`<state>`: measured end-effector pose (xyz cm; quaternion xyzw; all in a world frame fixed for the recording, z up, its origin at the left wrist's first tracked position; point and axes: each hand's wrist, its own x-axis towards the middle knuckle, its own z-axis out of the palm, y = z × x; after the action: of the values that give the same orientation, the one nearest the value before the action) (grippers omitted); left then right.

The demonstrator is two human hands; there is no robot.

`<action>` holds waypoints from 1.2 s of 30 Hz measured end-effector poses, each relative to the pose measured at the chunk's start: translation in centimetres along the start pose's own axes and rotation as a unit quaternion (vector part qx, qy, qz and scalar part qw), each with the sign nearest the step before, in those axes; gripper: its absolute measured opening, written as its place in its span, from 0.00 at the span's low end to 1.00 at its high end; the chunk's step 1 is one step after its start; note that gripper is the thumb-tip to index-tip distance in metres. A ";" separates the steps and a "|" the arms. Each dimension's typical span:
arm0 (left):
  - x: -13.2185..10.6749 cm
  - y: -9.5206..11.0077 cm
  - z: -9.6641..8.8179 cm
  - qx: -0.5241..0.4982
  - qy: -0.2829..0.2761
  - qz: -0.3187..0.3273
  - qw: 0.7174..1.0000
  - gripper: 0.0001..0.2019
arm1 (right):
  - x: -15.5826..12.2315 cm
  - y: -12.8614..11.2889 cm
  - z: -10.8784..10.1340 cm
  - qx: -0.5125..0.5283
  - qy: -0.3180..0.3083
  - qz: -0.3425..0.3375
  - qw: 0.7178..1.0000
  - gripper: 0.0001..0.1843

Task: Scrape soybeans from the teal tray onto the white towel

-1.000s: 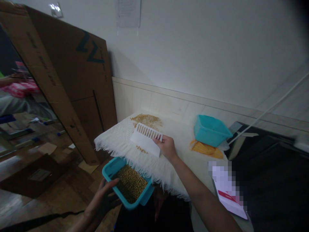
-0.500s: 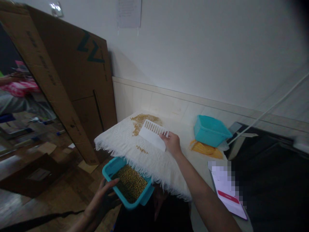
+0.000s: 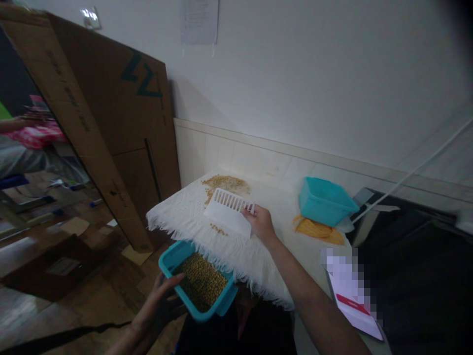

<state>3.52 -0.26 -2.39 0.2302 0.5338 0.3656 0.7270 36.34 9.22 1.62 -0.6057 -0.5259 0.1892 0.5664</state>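
My left hand [image 3: 164, 301] is closed on the near left wall of a teal plastic basket [image 3: 202, 316], thumb over the rim. Soybeans [image 3: 205, 278] lie inside it, and it sits just below the fringed edge of a white cloth [image 3: 177, 207]. In my right hand [image 3: 260, 222] is a white slotted plastic scraper [image 3: 229, 217], gripped at its right end and resting low over the cloth. Beyond the scraper spreads a pile of soybeans [image 3: 225, 182]. A few loose beans [image 3: 219, 229] lie on the cloth at its near edge.
A second teal basket [image 3: 327, 202] stands at the table's right, beside a yellow mesh bag [image 3: 320, 231]. Nearer lies a purple-white packet or booklet [image 3: 353, 296], partly blurred out. A tall cardboard box [image 3: 114, 123] rises at left; past it another person's arm [image 3: 13, 124] shows.
My right hand has drawn the scraper slightly toward me and to the left, down to the loose beans near the cloth's edge. My left hand keeps its hold on the basket.
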 end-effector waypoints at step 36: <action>-0.1 0.7 -0.2 0.027 -0.013 0.025 0.999 0.37 | -6.2 -4.1 1.7 -0.141 -0.051 -0.323 0.934 0.13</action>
<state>3.13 0.07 -1.92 0.2684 0.5277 0.3661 0.7179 30.92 3.97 2.49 -0.4663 -0.7428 -0.0491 0.4778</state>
